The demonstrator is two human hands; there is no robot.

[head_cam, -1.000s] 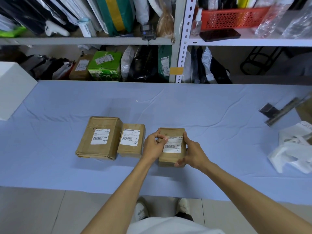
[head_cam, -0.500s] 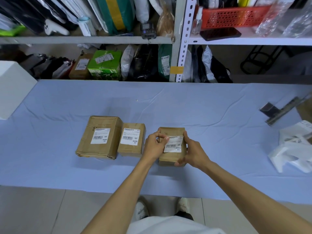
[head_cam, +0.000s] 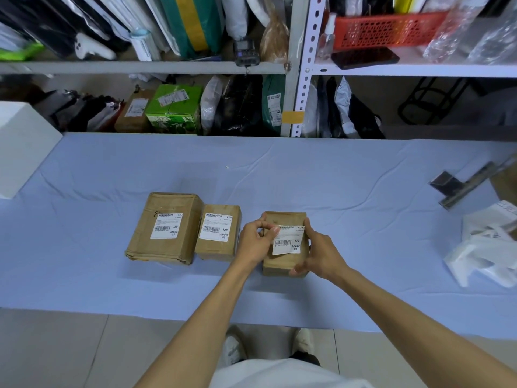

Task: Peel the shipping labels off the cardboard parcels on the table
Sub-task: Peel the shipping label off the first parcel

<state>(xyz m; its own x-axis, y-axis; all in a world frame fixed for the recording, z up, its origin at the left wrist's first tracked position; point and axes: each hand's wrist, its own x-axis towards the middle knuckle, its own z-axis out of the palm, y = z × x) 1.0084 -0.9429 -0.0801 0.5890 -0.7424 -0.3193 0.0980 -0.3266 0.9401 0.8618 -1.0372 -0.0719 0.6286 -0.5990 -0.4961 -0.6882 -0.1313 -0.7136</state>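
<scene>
Three brown cardboard parcels lie in a row on the blue tablecloth [head_cam: 349,191]. The large left parcel [head_cam: 165,228] and the middle parcel [head_cam: 219,236] each carry a flat white shipping label. On the small right parcel [head_cam: 285,239], the white label [head_cam: 288,242] has its upper left corner lifted. My left hand [head_cam: 256,243] pinches that corner between thumb and forefinger. My right hand [head_cam: 319,253] grips the parcel's right side and front edge, holding it down.
A white box [head_cam: 22,147] stands at the table's left end. Crumpled white plastic bags [head_cam: 486,247] and a metal bar [head_cam: 470,186] lie at the right. Shelves [head_cam: 293,68] full of parcels and bags rise behind the table.
My left hand has pulled the label's upper left corner further up and to the right, off the right parcel. My right hand stays on the parcel.
</scene>
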